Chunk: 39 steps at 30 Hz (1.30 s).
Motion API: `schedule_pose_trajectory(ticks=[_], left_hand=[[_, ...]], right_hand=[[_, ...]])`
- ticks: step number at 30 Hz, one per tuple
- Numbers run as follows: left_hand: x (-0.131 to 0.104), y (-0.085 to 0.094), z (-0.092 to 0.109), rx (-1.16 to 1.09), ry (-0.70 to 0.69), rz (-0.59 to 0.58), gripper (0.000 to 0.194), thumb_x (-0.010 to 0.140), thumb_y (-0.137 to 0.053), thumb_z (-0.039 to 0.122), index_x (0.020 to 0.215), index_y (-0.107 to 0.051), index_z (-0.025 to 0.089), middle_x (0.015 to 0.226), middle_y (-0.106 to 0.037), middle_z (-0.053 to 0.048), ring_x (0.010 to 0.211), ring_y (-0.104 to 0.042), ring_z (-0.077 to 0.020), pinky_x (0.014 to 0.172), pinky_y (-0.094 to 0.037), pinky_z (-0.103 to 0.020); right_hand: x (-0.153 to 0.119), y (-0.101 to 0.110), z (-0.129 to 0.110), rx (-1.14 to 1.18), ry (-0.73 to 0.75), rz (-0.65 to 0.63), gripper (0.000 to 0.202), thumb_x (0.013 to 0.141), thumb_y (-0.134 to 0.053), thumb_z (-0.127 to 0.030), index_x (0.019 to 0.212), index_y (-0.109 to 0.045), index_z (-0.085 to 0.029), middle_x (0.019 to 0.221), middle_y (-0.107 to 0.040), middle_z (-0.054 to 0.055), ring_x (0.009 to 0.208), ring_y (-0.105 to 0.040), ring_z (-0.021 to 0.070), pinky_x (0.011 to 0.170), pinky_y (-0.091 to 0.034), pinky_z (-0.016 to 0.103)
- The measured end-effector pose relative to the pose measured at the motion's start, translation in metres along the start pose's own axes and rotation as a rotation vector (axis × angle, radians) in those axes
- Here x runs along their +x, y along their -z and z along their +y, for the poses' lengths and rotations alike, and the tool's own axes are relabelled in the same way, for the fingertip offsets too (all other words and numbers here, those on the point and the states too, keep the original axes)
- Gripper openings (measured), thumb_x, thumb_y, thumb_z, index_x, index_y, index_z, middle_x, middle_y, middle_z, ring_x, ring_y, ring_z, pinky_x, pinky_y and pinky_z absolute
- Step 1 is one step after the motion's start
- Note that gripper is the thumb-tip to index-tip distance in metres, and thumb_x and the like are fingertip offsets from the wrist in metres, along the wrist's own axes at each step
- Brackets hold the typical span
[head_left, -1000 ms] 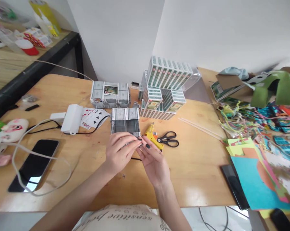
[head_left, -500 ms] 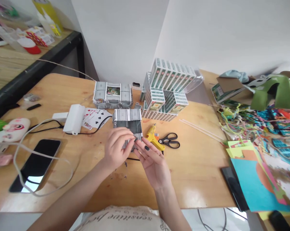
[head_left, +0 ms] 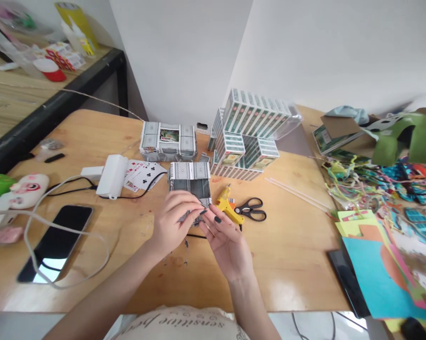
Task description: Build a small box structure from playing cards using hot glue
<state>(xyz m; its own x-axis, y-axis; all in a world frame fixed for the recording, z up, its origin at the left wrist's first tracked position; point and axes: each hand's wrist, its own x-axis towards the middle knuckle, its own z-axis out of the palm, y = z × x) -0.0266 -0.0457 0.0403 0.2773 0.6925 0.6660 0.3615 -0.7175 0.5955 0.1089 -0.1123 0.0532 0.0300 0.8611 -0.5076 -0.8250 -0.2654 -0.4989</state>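
My left hand (head_left: 175, 219) has its thumb and fingers pinched together at the fingertips of my right hand; whatever lies in the pinch, if anything, is too small to make out. Palm up, my right hand (head_left: 230, 241) is stretched out with its fingers apart. Just beyond both hands stands a small box made of grey-patterned playing cards (head_left: 190, 171), partly hidden by my left hand. A yellow glue gun (head_left: 229, 205) lies to the right of the fingers, beside black-handled scissors (head_left: 251, 209).
Behind are a longer card-covered box (head_left: 168, 141) and stacked card packs (head_left: 246, 137). On the left lie loose playing cards (head_left: 145, 174), a white power adapter (head_left: 112, 177), a phone (head_left: 57, 241) and a looping cable. Coloured paper (head_left: 371, 264) and tangled strings sit at right.
The camera view has shifted slightly, so everything sits a little further right. My left fingertips have moved slightly along the fingertips of my right hand.
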Motion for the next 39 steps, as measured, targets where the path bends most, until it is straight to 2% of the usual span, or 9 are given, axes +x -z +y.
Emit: schedule_pose_trajectory(ticks=[3,5,11,19,22,27,35,37,39], left_hand=[[-0.003,0.000,-0.004,0.139,-0.114,-0.045,0.017,0.078,-0.060,0.008,0.090,-0.061,0.021,0.089,-0.066,-0.003,0.092,-0.058,-0.0175,0.083,-0.049,-0.035],[-0.005,-0.001,-0.006,0.179,-0.126,-0.062,0.015,0.079,-0.058,0.009,0.089,-0.059,0.020,0.090,-0.065,-0.003,0.095,-0.058,-0.0184,0.085,-0.048,-0.036],[-0.004,-0.007,-0.001,0.030,0.081,-0.062,0.010,0.085,-0.048,0.011,0.080,-0.051,0.019,0.083,-0.060,-0.004,0.091,-0.055,-0.0171,0.082,-0.047,-0.036],[-0.001,-0.006,-0.003,-0.071,0.337,-0.040,0.011,0.088,-0.046,0.017,0.081,-0.054,0.019,0.088,-0.060,-0.004,0.088,-0.058,-0.0154,0.082,-0.048,-0.034],[-0.003,-0.005,-0.006,-0.180,0.392,-0.034,0.010,0.088,-0.046,0.019,0.083,-0.055,0.019,0.092,-0.063,-0.006,0.093,-0.060,-0.0164,0.086,-0.048,-0.036],[-0.006,-0.007,0.000,-0.456,0.463,-0.134,0.007,0.088,-0.049,0.022,0.090,-0.056,0.019,0.096,-0.068,-0.008,0.098,-0.064,-0.0180,0.087,-0.052,-0.037],[0.002,-0.002,0.015,-0.577,0.512,-0.309,0.010,0.086,-0.054,0.024,0.085,-0.062,0.018,0.103,-0.069,-0.012,0.105,-0.062,-0.0217,0.091,-0.051,-0.041],[0.000,-0.003,0.018,-0.623,0.547,-0.306,0.010,0.085,-0.055,0.024,0.083,-0.063,0.018,0.105,-0.068,-0.012,0.105,-0.062,-0.0216,0.091,-0.051,-0.040],[-0.004,-0.007,0.022,-0.689,0.601,-0.237,0.010,0.084,-0.057,0.026,0.082,-0.062,0.018,0.105,-0.068,-0.012,0.100,-0.064,-0.0211,0.084,-0.054,-0.037]], right_hand=[[0.000,0.001,0.002,-0.009,0.000,0.019,0.026,0.073,-0.067,-0.016,0.099,-0.069,-0.015,0.102,-0.071,0.010,0.099,-0.065,0.0194,0.099,-0.042,0.037],[-0.001,0.000,0.003,-0.021,-0.001,0.022,0.026,0.072,-0.069,-0.017,0.098,-0.069,-0.016,0.101,-0.071,0.010,0.101,-0.064,0.0204,0.099,-0.041,0.037],[-0.003,-0.001,0.004,-0.051,0.024,0.034,0.026,0.073,-0.068,-0.017,0.098,-0.069,-0.016,0.102,-0.071,0.010,0.103,-0.064,0.0218,0.094,-0.045,0.037],[-0.004,-0.001,0.003,-0.107,0.095,0.065,0.027,0.070,-0.072,-0.020,0.096,-0.069,-0.017,0.097,-0.073,0.008,0.099,-0.065,0.0213,0.090,-0.047,0.035],[-0.004,0.001,0.002,-0.101,0.090,0.070,0.027,0.069,-0.073,-0.020,0.096,-0.070,-0.017,0.095,-0.073,0.008,0.096,-0.066,0.0202,0.086,-0.050,0.033],[0.002,0.003,0.003,-0.103,0.091,0.065,0.026,0.068,-0.074,-0.018,0.094,-0.070,-0.018,0.091,-0.074,0.006,0.089,-0.068,0.0179,0.080,-0.053,0.029],[0.010,0.006,0.005,-0.136,0.143,0.014,0.032,0.061,-0.080,-0.014,0.089,-0.066,-0.020,0.077,-0.073,0.000,0.068,-0.068,0.0138,0.065,-0.053,0.025],[0.011,0.007,0.005,-0.162,0.175,0.022,0.031,0.059,-0.080,-0.014,0.085,-0.065,-0.020,0.074,-0.073,-0.001,0.066,-0.067,0.0136,0.066,-0.053,0.026],[0.013,0.006,0.006,-0.197,0.211,0.040,0.030,0.059,-0.081,-0.015,0.083,-0.064,-0.020,0.069,-0.072,-0.002,0.063,-0.066,0.0133,0.065,-0.053,0.026]])
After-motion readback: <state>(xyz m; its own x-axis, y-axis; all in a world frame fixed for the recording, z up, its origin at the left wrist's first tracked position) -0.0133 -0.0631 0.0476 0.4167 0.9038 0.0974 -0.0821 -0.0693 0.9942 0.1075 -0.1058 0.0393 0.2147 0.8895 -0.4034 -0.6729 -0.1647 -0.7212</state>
